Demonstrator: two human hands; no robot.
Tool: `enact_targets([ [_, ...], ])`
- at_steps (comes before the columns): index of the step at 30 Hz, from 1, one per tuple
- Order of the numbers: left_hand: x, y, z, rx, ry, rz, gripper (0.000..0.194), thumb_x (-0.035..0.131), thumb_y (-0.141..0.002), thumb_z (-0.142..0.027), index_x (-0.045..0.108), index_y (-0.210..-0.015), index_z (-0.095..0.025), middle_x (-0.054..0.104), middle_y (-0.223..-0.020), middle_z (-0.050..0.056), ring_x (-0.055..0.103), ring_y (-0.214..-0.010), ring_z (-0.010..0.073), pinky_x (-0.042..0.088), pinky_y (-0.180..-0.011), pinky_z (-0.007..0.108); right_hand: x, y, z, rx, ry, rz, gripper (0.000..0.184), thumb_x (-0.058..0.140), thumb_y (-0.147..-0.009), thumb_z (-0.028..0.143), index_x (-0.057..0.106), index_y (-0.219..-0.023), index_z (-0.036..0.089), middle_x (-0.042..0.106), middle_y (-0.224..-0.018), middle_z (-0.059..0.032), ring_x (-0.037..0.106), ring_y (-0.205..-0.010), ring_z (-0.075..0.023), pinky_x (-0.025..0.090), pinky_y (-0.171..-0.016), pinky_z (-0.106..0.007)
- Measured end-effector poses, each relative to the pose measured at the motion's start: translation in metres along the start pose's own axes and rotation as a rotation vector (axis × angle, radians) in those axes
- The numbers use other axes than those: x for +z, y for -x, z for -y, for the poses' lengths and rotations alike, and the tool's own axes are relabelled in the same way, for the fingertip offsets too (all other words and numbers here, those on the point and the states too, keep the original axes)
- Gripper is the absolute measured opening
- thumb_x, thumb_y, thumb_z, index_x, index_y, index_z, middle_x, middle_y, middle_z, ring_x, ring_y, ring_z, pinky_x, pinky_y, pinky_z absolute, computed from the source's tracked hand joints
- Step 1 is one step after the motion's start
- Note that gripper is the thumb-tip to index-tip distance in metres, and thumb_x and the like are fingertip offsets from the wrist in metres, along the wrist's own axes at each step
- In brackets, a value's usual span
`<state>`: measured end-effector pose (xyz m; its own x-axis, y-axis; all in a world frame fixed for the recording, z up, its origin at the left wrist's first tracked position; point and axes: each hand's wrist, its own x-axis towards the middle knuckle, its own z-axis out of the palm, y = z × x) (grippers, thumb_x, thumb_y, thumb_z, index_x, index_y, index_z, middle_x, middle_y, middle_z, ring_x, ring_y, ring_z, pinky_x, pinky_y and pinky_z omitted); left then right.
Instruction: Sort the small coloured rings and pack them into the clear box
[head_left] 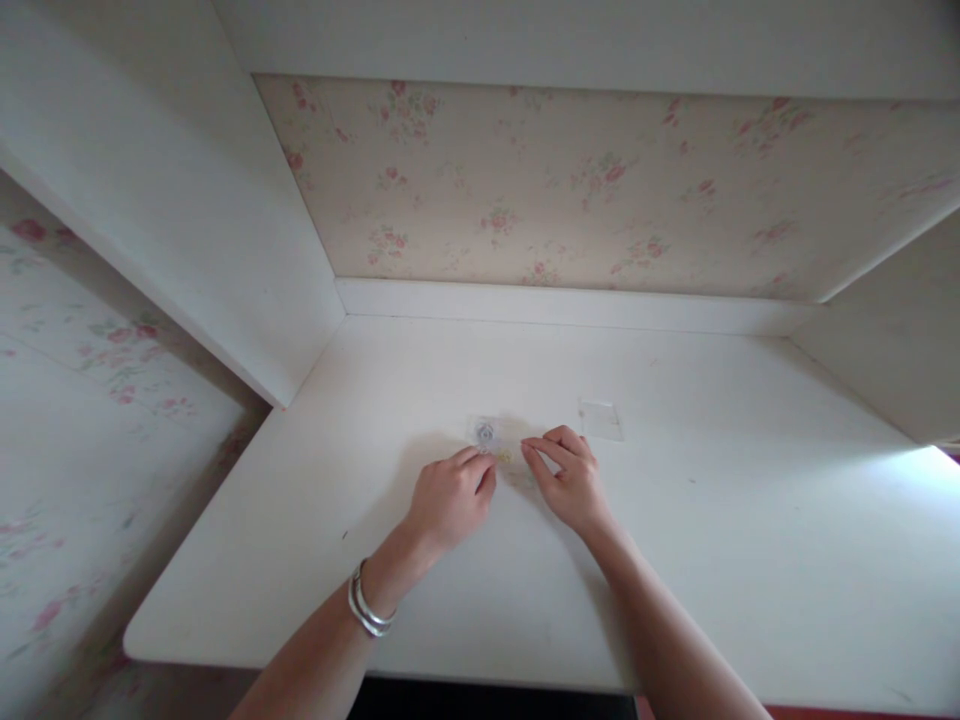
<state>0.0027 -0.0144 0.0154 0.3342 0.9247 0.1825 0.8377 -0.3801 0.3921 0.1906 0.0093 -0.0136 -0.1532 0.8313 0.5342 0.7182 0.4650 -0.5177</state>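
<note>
A small clear plastic box (472, 424) lies on the white desk, its outline faint against the surface. Inside its far left part sits a silvery coiled item (485, 432). Nearer to me, a small gold-coloured item (505, 457) shows between my fingertips. My left hand (454, 495) is closed at the box's near left side, thumb and forefinger together at its edge. With thumb and forefinger pinched, my right hand (568, 478) is at the box's right side; whatever it pinches is too small to make out. Just beyond that hand lies a flat clear plastic lid (601, 421).
The white desk (720, 560) runs to a low back ledge (570, 306). White panels (172, 200) rise at the left and right, and a shelf (600, 45) overhangs the back. A tiny dark speck (345, 535) lies left of my left hand.
</note>
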Motion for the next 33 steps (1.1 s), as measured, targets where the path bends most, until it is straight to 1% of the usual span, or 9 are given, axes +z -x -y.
enact_targets([
  [4, 0.007, 0.002, -0.005, 0.089, 0.001, 0.085, 0.027, 0.039, -0.093, -0.026, 0.065, -0.097, -0.027, 0.067, -0.089, 0.001, 0.064, -0.081, 0.0147, 0.048, -0.072, 0.024, -0.008, 0.001, -0.010, 0.038, 0.023, -0.067, 0.018, 0.054, -0.087, 0.030, 0.070, -0.087, 0.023, 0.058, -0.075, -0.0018, 0.054, -0.070, -0.0134, 0.038, -0.071, -0.031],
  [7, 0.013, 0.004, -0.009, 0.112, -0.032, 0.125, 0.026, 0.040, -0.092, -0.028, 0.063, -0.103, -0.028, 0.066, -0.090, 0.001, 0.064, -0.079, 0.0157, 0.049, -0.069, 0.026, -0.010, 0.002, -0.014, 0.049, 0.035, -0.067, 0.018, 0.054, -0.087, 0.029, 0.070, -0.085, 0.022, 0.058, -0.075, -0.0016, 0.055, -0.070, -0.0132, 0.038, -0.072, -0.030],
  [11, 0.020, 0.003, -0.013, 0.118, -0.087, 0.165, 0.027, 0.037, -0.094, -0.030, 0.061, -0.106, -0.026, 0.065, -0.092, 0.003, 0.064, -0.080, 0.0170, 0.049, -0.067, 0.027, -0.012, 0.002, -0.013, 0.041, 0.055, -0.039, 0.019, 0.053, -0.088, 0.029, 0.070, -0.086, 0.023, 0.058, -0.075, -0.0016, 0.055, -0.071, -0.0130, 0.037, -0.072, -0.029],
  [14, 0.022, 0.000, -0.014, 0.117, -0.127, 0.203, 0.030, 0.032, -0.095, -0.029, 0.060, -0.104, -0.025, 0.065, -0.094, 0.003, 0.064, -0.081, 0.0172, 0.049, -0.066, 0.027, -0.013, 0.002, -0.012, 0.036, 0.078, 0.021, 0.020, 0.052, -0.089, 0.029, 0.070, -0.087, 0.023, 0.058, -0.077, -0.0023, 0.055, -0.073, -0.0130, 0.035, -0.073, -0.029],
  [18, 0.024, -0.001, -0.015, 0.113, -0.177, 0.252, 0.032, 0.027, -0.096, -0.028, 0.058, -0.100, -0.023, 0.063, -0.096, 0.004, 0.064, -0.078, 0.0176, 0.048, -0.064, 0.028, -0.018, 0.002, -0.015, 0.018, 0.075, 0.147, 0.018, 0.053, -0.088, 0.027, 0.071, -0.085, 0.024, 0.061, -0.080, -0.0023, 0.056, -0.074, -0.0125, 0.034, -0.072, -0.028],
  [23, 0.028, -0.001, -0.015, 0.142, -0.235, 0.290, 0.026, 0.028, -0.095, -0.021, 0.054, -0.098, -0.020, 0.060, -0.097, 0.005, 0.063, -0.074, 0.0183, 0.047, -0.061, 0.028, -0.027, 0.001, -0.020, -0.015, 0.023, 0.235, 0.017, 0.054, -0.085, 0.022, 0.070, -0.083, 0.022, 0.062, -0.080, -0.0018, 0.057, -0.075, -0.0126, 0.036, -0.073, -0.027],
  [28, 0.027, 0.000, -0.015, 0.126, -0.230, 0.281, 0.024, 0.029, -0.095, -0.022, 0.053, -0.098, -0.020, 0.060, -0.095, 0.005, 0.062, -0.071, 0.0175, 0.046, -0.060, 0.027, -0.033, 0.001, -0.023, -0.045, -0.005, 0.349, 0.015, 0.056, -0.082, 0.019, 0.070, -0.079, 0.023, 0.063, -0.080, -0.0013, 0.058, -0.076, -0.0134, 0.037, -0.072, -0.027],
  [30, 0.024, 0.000, -0.014, 0.107, -0.198, 0.228, 0.024, 0.029, -0.096, -0.025, 0.052, -0.100, -0.021, 0.060, -0.098, 0.005, 0.062, -0.074, 0.0166, 0.046, -0.062, 0.026, -0.033, 0.002, -0.024, -0.057, -0.015, 0.391, 0.015, 0.057, -0.081, 0.019, 0.071, -0.080, 0.025, 0.063, -0.079, -0.0009, 0.058, -0.075, -0.0135, 0.038, -0.072, -0.027],
  [33, 0.019, -0.006, -0.011, 0.045, -0.158, 0.097, 0.022, 0.030, -0.096, -0.027, 0.051, -0.101, -0.022, 0.060, -0.100, 0.004, 0.062, -0.082, 0.0157, 0.046, -0.065, 0.024, -0.031, 0.002, -0.025, -0.055, -0.004, 0.429, 0.016, 0.057, -0.081, 0.020, 0.072, -0.081, 0.026, 0.063, -0.079, -0.0010, 0.057, -0.074, -0.0137, 0.039, -0.072, -0.027],
])
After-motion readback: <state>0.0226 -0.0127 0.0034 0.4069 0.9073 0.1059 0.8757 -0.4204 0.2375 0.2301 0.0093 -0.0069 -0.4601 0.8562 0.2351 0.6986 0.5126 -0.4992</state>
